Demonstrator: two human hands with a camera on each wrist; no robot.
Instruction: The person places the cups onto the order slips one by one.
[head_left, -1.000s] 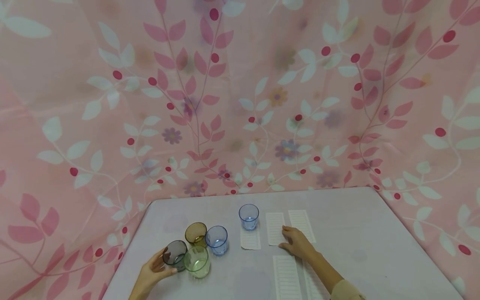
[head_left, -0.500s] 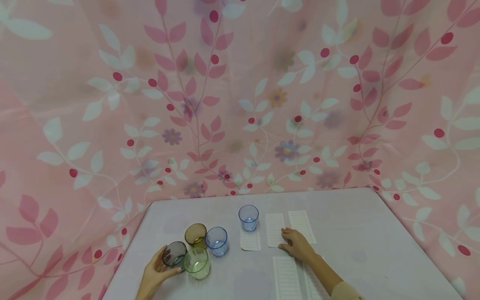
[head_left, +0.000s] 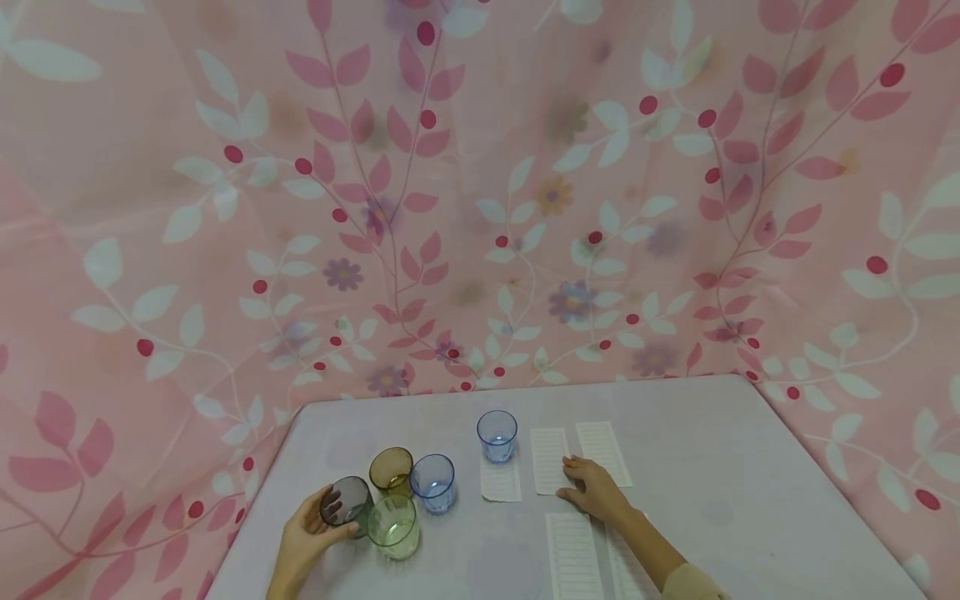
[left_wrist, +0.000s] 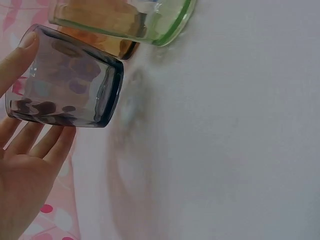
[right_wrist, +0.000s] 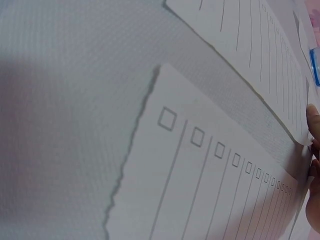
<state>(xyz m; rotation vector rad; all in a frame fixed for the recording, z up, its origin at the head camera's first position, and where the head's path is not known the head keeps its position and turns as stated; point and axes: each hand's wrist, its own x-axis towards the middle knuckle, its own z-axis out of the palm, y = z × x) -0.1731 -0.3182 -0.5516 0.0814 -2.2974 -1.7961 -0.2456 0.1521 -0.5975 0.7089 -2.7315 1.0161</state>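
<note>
My left hand (head_left: 303, 533) grips a smoky grey glass tumbler (head_left: 348, 507), thumb on one side and fingers on the other. In the left wrist view the tumbler (left_wrist: 70, 80) looks upright relative to its neighbours; whether its base touches the table I cannot tell. Close beside it stand a green tumbler (head_left: 393, 527), an amber tumbler (head_left: 392, 471) and a blue tumbler (head_left: 433, 483). My right hand (head_left: 596, 492) rests on the lined paper sheets, fingertips at the right edge of one sheet (head_left: 549, 458). The right wrist view shows only part of its fingers (right_wrist: 314, 195).
Another blue tumbler (head_left: 497, 437) stands on the upper part of a small paper slip (head_left: 500, 483). More lined sheets lie at the upper right (head_left: 600, 442) and nearer the front (head_left: 573, 550), the latter showing printed check boxes (right_wrist: 197, 137). A pink floral curtain (head_left: 480, 208) surrounds the white-covered table (head_left: 750, 483).
My left hand has closed more around the grey tumbler, which has shifted slightly left and up in the head view. The right hand and the other tumblers stay put.
</note>
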